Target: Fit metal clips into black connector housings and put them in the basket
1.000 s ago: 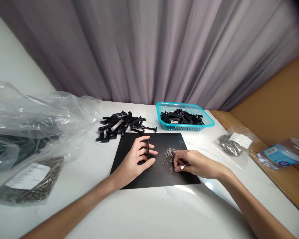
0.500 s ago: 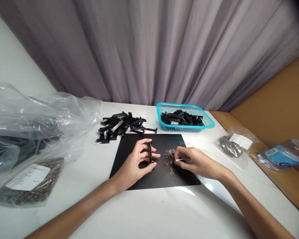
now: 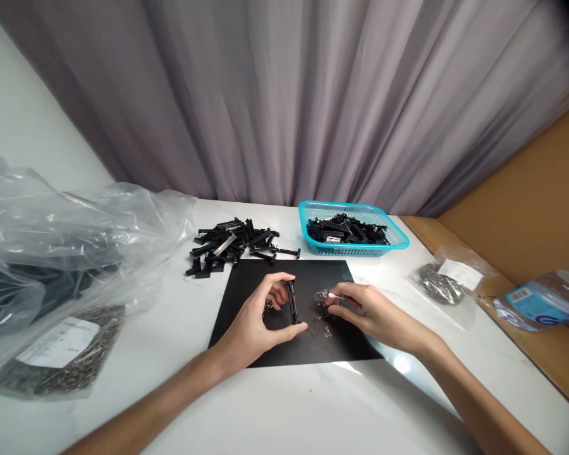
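Note:
Between thumb and index finger, my left hand (image 3: 258, 316) grips a narrow black plastic part (image 3: 292, 302) by its two ends, above a black mat (image 3: 289, 351). My right hand (image 3: 367, 309) is closed around a thin white-tipped stick tool (image 3: 334, 296), its tip pointing left. Under and beside my right fingertips lies a small heap of metal clips or springs (image 3: 321, 298). One loose wire piece (image 3: 327, 332) rests a little nearer to me on the mat. Some more small metal bits (image 3: 267, 307) show behind my left fingers.
Behind the mat lie a pile of black plastic parts (image 3: 227, 245) and a blue basket (image 3: 398, 240) filled with similar parts. To the left are a large clear bag (image 3: 123, 221) and a labelled bag of metal pieces (image 3: 71, 354). Another labelled bag (image 3: 440, 284) and a plastic bottle (image 3: 540, 300) are right.
My left hand has tilted the black part slightly, curling its other fingers inward. My right hand has turned the white-tipped tool so its tip sits higher and farther left. The view has shifted slightly.

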Tool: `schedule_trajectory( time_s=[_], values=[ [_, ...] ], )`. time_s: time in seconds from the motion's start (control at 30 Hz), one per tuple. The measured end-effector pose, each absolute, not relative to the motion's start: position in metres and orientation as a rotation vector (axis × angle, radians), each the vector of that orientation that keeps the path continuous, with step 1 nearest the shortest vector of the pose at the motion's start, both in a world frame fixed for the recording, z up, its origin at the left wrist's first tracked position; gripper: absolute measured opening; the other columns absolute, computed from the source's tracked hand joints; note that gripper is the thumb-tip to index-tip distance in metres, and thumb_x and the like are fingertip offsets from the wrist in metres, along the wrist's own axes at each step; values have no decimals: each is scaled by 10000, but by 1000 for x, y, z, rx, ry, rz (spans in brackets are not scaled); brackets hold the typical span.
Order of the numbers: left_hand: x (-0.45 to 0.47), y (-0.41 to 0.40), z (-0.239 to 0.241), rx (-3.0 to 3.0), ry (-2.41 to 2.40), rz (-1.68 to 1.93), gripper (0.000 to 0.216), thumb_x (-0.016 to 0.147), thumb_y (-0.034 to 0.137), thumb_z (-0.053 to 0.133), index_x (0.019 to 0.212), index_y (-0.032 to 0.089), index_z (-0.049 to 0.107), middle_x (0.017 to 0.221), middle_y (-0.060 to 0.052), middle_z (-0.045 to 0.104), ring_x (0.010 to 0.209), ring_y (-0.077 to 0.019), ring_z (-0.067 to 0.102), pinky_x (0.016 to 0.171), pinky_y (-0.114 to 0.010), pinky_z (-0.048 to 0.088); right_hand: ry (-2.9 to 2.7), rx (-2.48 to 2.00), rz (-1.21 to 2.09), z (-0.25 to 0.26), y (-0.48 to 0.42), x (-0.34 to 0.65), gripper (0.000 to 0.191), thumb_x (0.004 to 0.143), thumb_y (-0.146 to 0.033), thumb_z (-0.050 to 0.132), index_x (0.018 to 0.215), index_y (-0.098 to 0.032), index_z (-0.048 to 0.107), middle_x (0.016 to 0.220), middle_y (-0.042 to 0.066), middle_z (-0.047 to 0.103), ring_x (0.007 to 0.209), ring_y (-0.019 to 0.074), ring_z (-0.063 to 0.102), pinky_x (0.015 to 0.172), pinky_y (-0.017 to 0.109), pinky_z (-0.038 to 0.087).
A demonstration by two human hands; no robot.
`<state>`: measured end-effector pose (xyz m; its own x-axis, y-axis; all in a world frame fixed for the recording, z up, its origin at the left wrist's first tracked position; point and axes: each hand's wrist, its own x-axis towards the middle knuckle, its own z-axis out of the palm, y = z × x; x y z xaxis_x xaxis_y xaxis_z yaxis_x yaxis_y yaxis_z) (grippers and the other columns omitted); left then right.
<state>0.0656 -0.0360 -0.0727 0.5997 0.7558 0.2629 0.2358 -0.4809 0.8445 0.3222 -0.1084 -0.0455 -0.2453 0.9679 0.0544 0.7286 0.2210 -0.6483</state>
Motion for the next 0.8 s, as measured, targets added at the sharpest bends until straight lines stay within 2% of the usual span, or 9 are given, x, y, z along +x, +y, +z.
schedule_trajectory(
  time_s=[0.1,0.3,0.43,0.6,0.8],
  values=[
    [66,-37,-72,2091,805,832,613,786,416,849,1306,324,537,1104,-32,560,1015,-227,591,907,-397,546,-2053,-1523,654,-46,-107,321,216,1071,-362,507,957,-223,626,919,18,675,780,165,592,713,289,454],
    [68,-39,-67,2088,793,837,643,750,396,872,1300,311,550,1358,-72,583,1159,-278,619,1018,-463,544,-2010,-1443,559,-47,-106,320,197,1065,-336,516,981,-225,655,963,41,670,816,168,610,713,287,479],
    [68,-41,-64,2044,798,792,627,758,378,870,1308,310,577,1335,-58,650,1149,-277,645,1025,-454,539,-1988,-1429,625,-51,-106,319,173,1054,-318,532,1016,-226,673,955,34,696,771,159,617,677,279,483],
    [69,-41,-64,2030,785,814,627,749,354,877,1302,303,585,1318,-50,666,1137,-265,649,1032,-440,535,-2016,-1406,717,-54,-108,316,134,1044,-287,551,996,-228,662,986,18,716,794,157,633,709,282,483],
    [68,-42,-66,2081,773,821,634,740,357,883,1301,298,595,1305,-55,663,1114,-262,650,1023,-436,548,-1973,-1475,783,-53,-111,315,143,1058,-337,516,1004,-236,601,894,-1,688,721,155,582,667,285,459]
  ],
)
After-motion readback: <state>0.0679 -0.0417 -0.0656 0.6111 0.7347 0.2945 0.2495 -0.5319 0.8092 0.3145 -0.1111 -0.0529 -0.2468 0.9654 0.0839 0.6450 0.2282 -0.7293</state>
